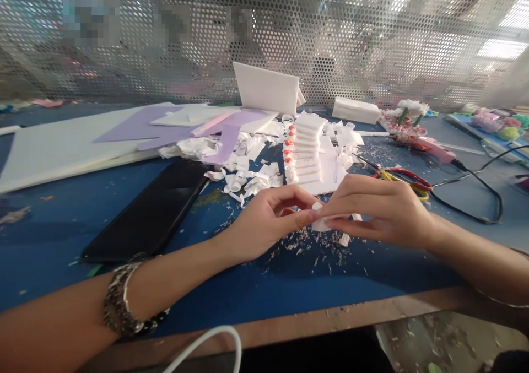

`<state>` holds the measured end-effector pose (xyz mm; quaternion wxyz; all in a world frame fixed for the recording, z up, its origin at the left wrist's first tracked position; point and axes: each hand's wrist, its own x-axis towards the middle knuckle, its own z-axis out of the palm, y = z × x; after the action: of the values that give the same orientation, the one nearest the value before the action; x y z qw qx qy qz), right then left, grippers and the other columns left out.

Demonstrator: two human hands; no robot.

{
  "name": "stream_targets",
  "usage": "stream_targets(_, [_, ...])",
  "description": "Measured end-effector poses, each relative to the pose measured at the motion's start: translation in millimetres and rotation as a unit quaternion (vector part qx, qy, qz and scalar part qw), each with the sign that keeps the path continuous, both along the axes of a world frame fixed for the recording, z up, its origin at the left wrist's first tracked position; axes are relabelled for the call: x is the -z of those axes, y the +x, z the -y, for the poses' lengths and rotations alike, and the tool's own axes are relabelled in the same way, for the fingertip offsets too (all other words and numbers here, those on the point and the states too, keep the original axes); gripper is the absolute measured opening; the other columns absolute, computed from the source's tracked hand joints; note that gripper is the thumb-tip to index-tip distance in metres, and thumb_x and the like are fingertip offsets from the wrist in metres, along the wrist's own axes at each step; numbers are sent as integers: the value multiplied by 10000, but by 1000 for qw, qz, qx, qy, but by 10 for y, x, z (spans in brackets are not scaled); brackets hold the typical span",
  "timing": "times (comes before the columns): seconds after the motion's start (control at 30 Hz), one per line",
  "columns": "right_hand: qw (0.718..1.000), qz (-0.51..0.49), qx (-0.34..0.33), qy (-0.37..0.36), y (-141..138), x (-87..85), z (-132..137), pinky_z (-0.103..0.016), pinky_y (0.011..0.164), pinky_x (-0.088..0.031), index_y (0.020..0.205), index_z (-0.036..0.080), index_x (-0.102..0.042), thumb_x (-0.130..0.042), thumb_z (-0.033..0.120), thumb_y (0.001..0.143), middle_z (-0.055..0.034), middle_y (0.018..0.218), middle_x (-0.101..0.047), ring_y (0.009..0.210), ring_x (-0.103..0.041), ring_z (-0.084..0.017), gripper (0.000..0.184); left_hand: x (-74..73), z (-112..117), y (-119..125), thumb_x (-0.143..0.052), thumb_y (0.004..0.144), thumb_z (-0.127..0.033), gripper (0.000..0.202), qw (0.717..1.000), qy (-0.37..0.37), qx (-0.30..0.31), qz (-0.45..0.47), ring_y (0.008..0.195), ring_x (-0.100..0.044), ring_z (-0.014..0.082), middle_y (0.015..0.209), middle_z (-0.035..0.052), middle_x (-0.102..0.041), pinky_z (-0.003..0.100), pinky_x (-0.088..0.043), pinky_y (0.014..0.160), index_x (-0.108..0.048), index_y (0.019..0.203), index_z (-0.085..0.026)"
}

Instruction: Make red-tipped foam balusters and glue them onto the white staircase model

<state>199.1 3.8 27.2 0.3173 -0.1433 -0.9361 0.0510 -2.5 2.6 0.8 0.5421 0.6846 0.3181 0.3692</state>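
Note:
My left hand [270, 219] and my right hand [376, 210] meet above the blue tabletop. Both pinch a small white piece [320, 224] that looks like foam or paper; fingers cover much of it. Just beyond my hands lies a stack of thin white pieces [303, 161], several with red-orange bits [288, 151] along their left ends. Fine white shavings [308, 243] are scattered on the table under my fingers.
White scraps [235, 163] and white and lilac sheets [136, 125] spread at left, beside a black phone-like slab [144, 213]. Red-and-yellow-handled scissors [407, 180] and a pink corded tool [440, 150] lie at right. A perforated metal panel [281, 37] stands behind.

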Motion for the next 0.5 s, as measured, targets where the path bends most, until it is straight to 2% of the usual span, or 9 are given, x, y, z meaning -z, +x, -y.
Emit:
stream_targets(0.27, [995, 26, 10, 91, 30, 24, 12, -237, 725, -471, 1022, 142, -554, -539, 141, 818, -33, 854, -609, 816, -532, -97, 204, -34, -30, 3, -624, 740, -270, 121, 999, -9, 31, -2, 626, -538, 93, 692, 9, -601, 203, -448, 581, -600, 722, -153])
stream_targets(0.5, [992, 39, 12, 122, 53, 6, 58, -257, 698, -471, 988, 138, -563, -520, 85, 817, -55, 898, -611, 819, -522, -121, 185, -9, -45, -4, -627, 740, -253, 101, 999, -9, 38, -6, 633, -523, 86, 702, 0, -576, 192, -438, 573, -607, 751, -155])
